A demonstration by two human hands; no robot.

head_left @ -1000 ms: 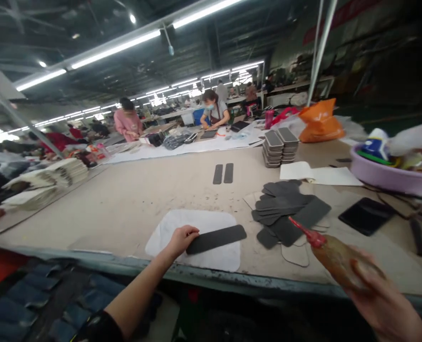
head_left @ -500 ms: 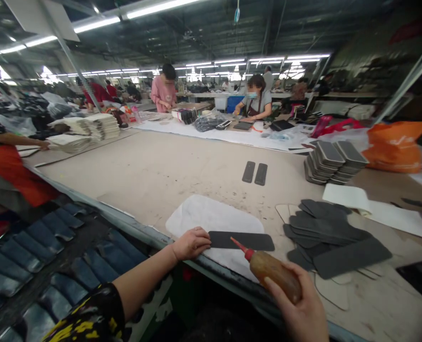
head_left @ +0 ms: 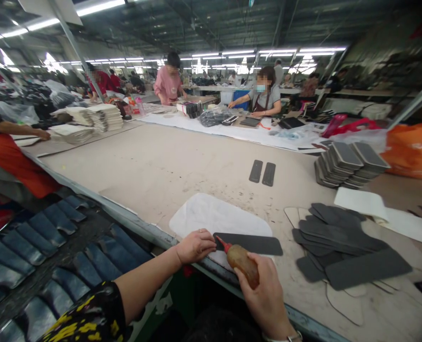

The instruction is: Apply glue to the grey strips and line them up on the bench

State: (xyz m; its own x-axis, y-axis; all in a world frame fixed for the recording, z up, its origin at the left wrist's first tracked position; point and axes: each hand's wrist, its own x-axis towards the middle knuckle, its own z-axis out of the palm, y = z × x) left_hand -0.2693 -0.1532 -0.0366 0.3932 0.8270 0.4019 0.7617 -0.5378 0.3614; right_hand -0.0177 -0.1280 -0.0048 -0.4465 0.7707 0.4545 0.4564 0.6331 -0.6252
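Dark strip [head_left: 248, 243] is pinned by closed left hand [head_left: 196, 245] fingers on the white pad [head_left: 211, 216] at the tabletop's near edge, steadied for the glue bottle [head_left: 242, 260] gripped in right hand [head_left: 264, 297].

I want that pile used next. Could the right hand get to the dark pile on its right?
Probably yes: the pile lies open on the table beside the right hand, though that hand holds a bottle.

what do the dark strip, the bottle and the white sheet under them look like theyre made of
Strip: matte dark grey, flat and thin, probably foam or rubberised fabric. Bottle: translucent soft plastic with a red nozzle, amber liquid showing through. Sheet: white, dull, slightly smudged, likely paper or non-woven cloth; cannot tell which.
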